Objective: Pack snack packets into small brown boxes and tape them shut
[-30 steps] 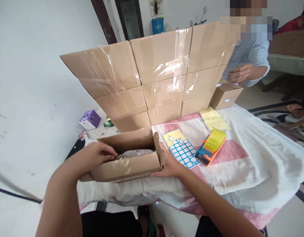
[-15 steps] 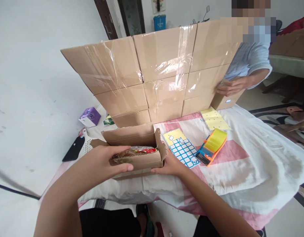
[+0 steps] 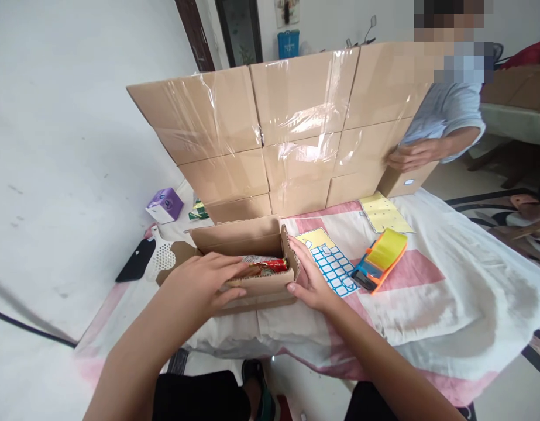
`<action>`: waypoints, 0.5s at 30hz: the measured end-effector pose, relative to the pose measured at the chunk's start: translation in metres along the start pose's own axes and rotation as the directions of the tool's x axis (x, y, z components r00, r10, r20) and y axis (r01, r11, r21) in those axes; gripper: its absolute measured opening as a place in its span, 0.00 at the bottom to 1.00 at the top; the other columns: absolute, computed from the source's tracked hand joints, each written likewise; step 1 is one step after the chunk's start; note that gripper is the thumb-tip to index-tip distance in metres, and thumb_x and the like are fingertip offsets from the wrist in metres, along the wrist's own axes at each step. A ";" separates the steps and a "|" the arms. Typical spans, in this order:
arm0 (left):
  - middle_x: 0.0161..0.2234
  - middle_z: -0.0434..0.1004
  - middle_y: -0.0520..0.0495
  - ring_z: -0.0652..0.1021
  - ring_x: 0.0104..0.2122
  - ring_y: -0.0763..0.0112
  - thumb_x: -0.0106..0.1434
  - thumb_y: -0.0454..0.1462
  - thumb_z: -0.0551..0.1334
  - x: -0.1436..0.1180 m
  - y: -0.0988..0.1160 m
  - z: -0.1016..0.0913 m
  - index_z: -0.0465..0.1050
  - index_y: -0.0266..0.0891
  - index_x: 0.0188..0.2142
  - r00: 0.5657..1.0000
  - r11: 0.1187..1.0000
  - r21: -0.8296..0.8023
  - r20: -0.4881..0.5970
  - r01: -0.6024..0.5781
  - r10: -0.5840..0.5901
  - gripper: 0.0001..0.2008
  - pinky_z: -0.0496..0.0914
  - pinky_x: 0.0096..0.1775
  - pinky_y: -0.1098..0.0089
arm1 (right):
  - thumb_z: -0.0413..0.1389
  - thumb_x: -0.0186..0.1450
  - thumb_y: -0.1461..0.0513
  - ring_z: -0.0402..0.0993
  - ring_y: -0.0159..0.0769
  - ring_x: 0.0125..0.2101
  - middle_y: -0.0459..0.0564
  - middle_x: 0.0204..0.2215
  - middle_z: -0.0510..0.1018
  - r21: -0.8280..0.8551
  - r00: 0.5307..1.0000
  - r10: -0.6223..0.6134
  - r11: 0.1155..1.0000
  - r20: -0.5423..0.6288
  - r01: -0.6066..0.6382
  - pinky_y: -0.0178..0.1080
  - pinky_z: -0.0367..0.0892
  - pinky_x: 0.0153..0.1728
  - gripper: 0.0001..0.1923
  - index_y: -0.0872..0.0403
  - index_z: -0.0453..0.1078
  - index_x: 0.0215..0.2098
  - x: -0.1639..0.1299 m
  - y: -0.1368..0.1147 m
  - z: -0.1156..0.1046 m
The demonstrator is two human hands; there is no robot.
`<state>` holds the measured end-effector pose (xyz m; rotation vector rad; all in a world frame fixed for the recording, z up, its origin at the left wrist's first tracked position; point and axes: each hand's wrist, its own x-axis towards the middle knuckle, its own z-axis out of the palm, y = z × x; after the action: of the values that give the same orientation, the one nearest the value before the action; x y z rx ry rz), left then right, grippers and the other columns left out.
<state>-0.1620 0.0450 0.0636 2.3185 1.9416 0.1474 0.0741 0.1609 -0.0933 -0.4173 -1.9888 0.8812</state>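
An open cardboard box (image 3: 265, 289) sits near the front edge of the cloth-covered table, its flaps up. Inside lie shiny packets, one of them a red packet (image 3: 276, 265). My left hand (image 3: 212, 279) grips the near wall toward the left end, fingers reaching over into the box beside the packets and the thumb outside. At the right end, my right hand (image 3: 311, 280) holds the box, its fingers along the outer side and its thumb at the near corner. The left hand covers part of the contents.
Behind the box stand stacked, taped cartons (image 3: 302, 146), with another person's hand (image 3: 412, 155) at their right end. A tape dispenser (image 3: 379, 260), a label sheet (image 3: 333, 266) and a yellow sheet (image 3: 386, 213) lie right. A purple box (image 3: 167, 204) and black object (image 3: 136, 260) are left.
My left hand has shifted, its fingers now farther over the packets in the box. My right hand's fingers have come up along the box's right end. The view has shifted slightly.
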 end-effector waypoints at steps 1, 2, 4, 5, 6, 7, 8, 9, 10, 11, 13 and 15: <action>0.57 0.78 0.48 0.78 0.55 0.52 0.68 0.48 0.59 -0.007 0.003 0.002 0.77 0.52 0.57 0.998 0.999 -0.002 -0.030 -0.048 0.048 0.20 0.73 0.53 0.56 | 0.51 0.69 0.38 0.44 0.54 0.73 0.54 0.74 0.48 0.014 1.000 -0.001 1.000 0.003 0.001 0.59 0.49 0.71 0.43 0.43 0.47 0.75 0.001 -0.002 -0.001; 0.57 0.78 0.49 0.78 0.55 0.53 0.69 0.46 0.57 -0.013 0.007 0.003 0.77 0.53 0.57 0.996 0.996 -0.012 -0.039 -0.083 0.082 0.20 0.74 0.53 0.56 | 0.49 0.70 0.38 0.44 0.53 0.73 0.53 0.74 0.48 0.025 1.000 -0.010 1.000 0.010 0.010 0.59 0.49 0.71 0.41 0.42 0.49 0.75 0.003 -0.004 -0.003; 0.55 0.80 0.49 0.80 0.52 0.55 0.70 0.44 0.55 -0.022 0.015 0.006 0.78 0.55 0.56 0.992 0.991 -0.050 -0.026 -0.128 0.127 0.20 0.76 0.51 0.57 | 0.46 0.71 0.37 0.46 0.53 0.73 0.49 0.75 0.47 0.023 0.998 -0.043 0.999 0.037 0.042 0.58 0.50 0.70 0.37 0.40 0.54 0.73 0.006 -0.009 -0.007; 0.53 0.81 0.50 0.81 0.51 0.56 0.70 0.43 0.53 -0.025 0.018 0.007 0.79 0.56 0.55 0.990 0.988 -0.065 -0.028 -0.142 0.140 0.20 0.76 0.50 0.57 | 0.44 0.71 0.37 0.46 0.53 0.73 0.47 0.75 0.47 0.004 0.997 -0.062 0.998 0.054 0.062 0.58 0.50 0.70 0.36 0.39 0.58 0.71 0.008 -0.013 -0.010; 0.52 0.82 0.50 0.82 0.50 0.56 0.71 0.43 0.52 -0.028 0.019 0.008 0.80 0.56 0.54 0.989 0.987 -0.069 -0.038 -0.145 0.143 0.20 0.76 0.50 0.57 | 0.42 0.72 0.37 0.47 0.53 0.72 0.46 0.75 0.48 -0.026 0.995 -0.077 0.997 0.070 0.079 0.58 0.49 0.70 0.34 0.39 0.62 0.70 0.010 -0.015 -0.012; 0.51 0.82 0.51 0.82 0.49 0.56 0.71 0.43 0.52 -0.029 0.019 0.007 0.80 0.57 0.52 0.989 0.988 -0.066 -0.056 -0.139 0.135 0.19 0.76 0.50 0.56 | 0.41 0.73 0.37 0.48 0.53 0.72 0.46 0.74 0.50 -0.063 0.993 -0.087 0.994 0.085 0.093 0.59 0.48 0.70 0.33 0.39 0.65 0.67 0.012 -0.018 -0.014; 0.50 0.83 0.52 0.82 0.49 0.56 0.71 0.43 0.52 -0.031 0.017 0.007 0.81 0.58 0.51 0.990 0.991 -0.055 -0.076 -0.120 0.116 0.19 0.76 0.51 0.54 | 0.39 0.73 0.38 0.48 0.53 0.72 0.46 0.74 0.52 -0.099 0.991 -0.092 0.990 0.095 0.102 0.59 0.48 0.70 0.33 0.41 0.68 0.65 0.014 -0.020 -0.016; 0.49 0.83 0.53 0.82 0.49 0.55 0.70 0.45 0.53 -0.033 0.013 0.005 0.81 0.59 0.50 0.992 0.995 -0.038 -0.092 -0.089 0.085 0.18 0.75 0.51 0.53 | 0.39 0.74 0.39 0.49 0.53 0.72 0.47 0.73 0.55 -0.129 0.991 -0.092 0.986 0.099 0.104 0.60 0.48 0.70 0.32 0.42 0.70 0.63 0.016 -0.022 -0.017; 0.49 0.83 0.54 0.82 0.49 0.53 0.69 0.48 0.55 -0.035 0.009 0.002 0.81 0.60 0.49 0.994 0.999 -0.022 -0.104 -0.046 0.043 0.17 0.75 0.52 0.51 | 0.39 0.75 0.41 0.50 0.52 0.71 0.47 0.72 0.57 -0.151 0.991 -0.085 0.983 0.100 0.099 0.60 0.49 0.70 0.31 0.43 0.71 0.62 0.017 -0.024 -0.018; 0.49 0.83 0.55 0.81 0.50 0.51 0.68 0.51 0.56 -0.038 0.003 0.000 0.81 0.60 0.48 0.993 1.000 -0.006 -0.114 0.014 -0.014 0.16 0.74 0.53 0.49 | 0.39 0.76 0.43 0.51 0.51 0.71 0.48 0.71 0.59 -0.164 0.992 -0.076 0.982 0.102 0.092 0.59 0.50 0.69 0.29 0.44 0.72 0.61 0.018 -0.026 -0.018; 0.55 0.80 0.55 0.80 0.52 0.47 0.63 0.59 0.57 -0.045 -0.009 -0.006 0.79 0.61 0.50 0.966 0.978 0.007 -0.155 0.208 -0.205 0.21 0.74 0.52 0.46 | 0.41 0.77 0.49 0.55 0.49 0.69 0.50 0.69 0.62 -0.174 0.994 -0.051 0.982 0.097 0.067 0.58 0.54 0.68 0.24 0.46 0.74 0.58 0.020 -0.029 -0.017; 0.62 0.73 0.50 0.80 0.50 0.44 0.57 0.66 0.57 -0.052 -0.021 -0.009 0.73 0.57 0.57 0.864 0.883 -0.022 -0.200 0.468 -0.463 0.34 0.74 0.49 0.44 | 0.42 0.77 0.56 0.60 0.47 0.67 0.51 0.68 0.65 -0.174 0.997 -0.015 0.984 0.078 0.028 0.56 0.59 0.66 0.21 0.47 0.75 0.56 0.022 -0.033 -0.015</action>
<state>-0.1929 -0.0025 0.0697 1.8290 2.5533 0.3188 0.0763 0.1576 -0.0515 -0.4668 -2.1462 0.7205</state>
